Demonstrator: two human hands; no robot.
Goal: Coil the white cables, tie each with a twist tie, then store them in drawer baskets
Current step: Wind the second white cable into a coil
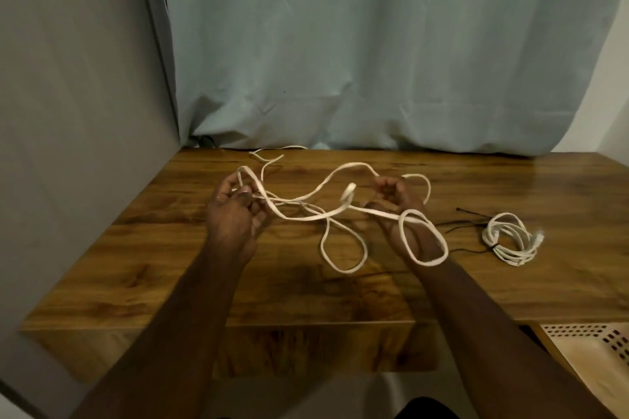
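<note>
White cable (308, 218): loose tangle over tabletop (510, 187), strung btwn both hands. Left hand (235, 206) pinches one strand, right hand (396, 196) curled round another. Prob light, floppy, springy; grip near an end & gather loops.

You have two white cables on the table (510, 282): one loose cable (343, 211) and one coiled cable (510, 238) (this one has one dark tie (493, 246) around it). Two hands are in view, the left hand (235, 207) and the right hand (396, 197). Thin black twist ties (471, 213) lie beside the coil, maybe three; they are hard to count. One perforated basket (592, 347) shows at the lower right.
</note>
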